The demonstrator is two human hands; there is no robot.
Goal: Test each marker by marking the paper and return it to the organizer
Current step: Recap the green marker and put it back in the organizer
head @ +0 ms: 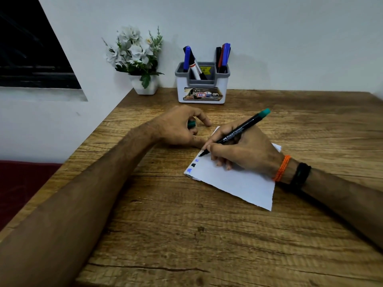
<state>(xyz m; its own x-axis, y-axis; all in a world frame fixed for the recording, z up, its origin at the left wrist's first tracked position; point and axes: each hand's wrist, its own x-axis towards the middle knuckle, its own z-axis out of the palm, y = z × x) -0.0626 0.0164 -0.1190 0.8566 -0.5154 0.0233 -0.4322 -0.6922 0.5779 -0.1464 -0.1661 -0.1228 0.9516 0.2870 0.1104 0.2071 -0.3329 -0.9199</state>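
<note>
- On desk (207, 235), right hand (242, 150) is gripping green marker (238, 133) with curled fingers, tip touching paper (234, 183).
- Left hand (176, 129) is holding green cap (191, 123), fingers curled.
- Organizer (202, 94) is standing behind, holding markers.

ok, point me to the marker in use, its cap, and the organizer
green marker (236, 136), head view, mid-barrel at the printed lettering
green cap (192, 123), head view, visible side, held in the curled left-hand fingers
organizer (201, 95), head view, white front wall at the label
</note>
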